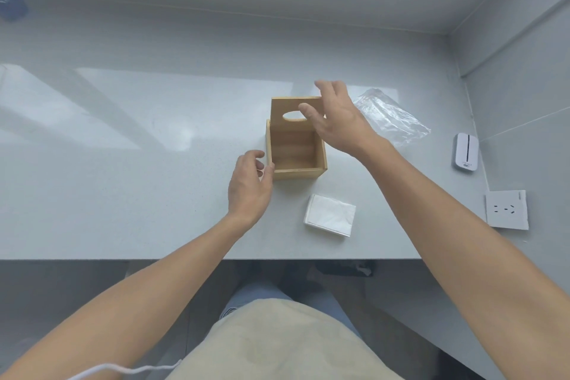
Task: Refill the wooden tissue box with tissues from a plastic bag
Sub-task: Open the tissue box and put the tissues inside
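Tissues (330,215) lay stacked on the table (123,163), just in front of the box (297,160), already out of the bag (390,117). Lid (293,116) stood raised and the box was empty. Left hand (249,185), loosely open, touched its corner; right hand (334,117) hovered open, holding nothing. Filling and closing remained.

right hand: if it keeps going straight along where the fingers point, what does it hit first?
Probably the raised lid of the wooden box: the right hand points up-left across it, thumb near the oval slot. Depth is unclear; it may pass above.
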